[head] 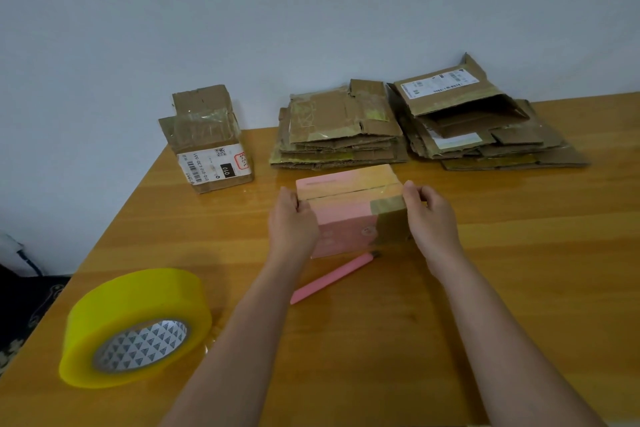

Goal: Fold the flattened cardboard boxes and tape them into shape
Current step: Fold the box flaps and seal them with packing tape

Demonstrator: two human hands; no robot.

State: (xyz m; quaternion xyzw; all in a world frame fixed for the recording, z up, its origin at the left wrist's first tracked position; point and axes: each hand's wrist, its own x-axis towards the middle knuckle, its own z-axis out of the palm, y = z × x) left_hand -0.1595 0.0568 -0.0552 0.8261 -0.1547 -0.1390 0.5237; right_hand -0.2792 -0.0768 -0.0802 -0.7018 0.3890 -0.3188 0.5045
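bare wooden table [519, 288] at right; tape roll [136, 326] and pink cutter [332, 278] block the near left.

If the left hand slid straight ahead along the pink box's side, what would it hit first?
Probably the nearer stack of flattened cardboard boxes behind the pink box; the left hand points that way, though depth is unclear.

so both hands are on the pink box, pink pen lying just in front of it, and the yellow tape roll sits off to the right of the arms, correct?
Not quite. The head view shows the yellow tape roll on the left of the arms, near the table's left edge. The rest holds: left hand and right hand grip the ends of the pink box, and the pink pen lies just in front.
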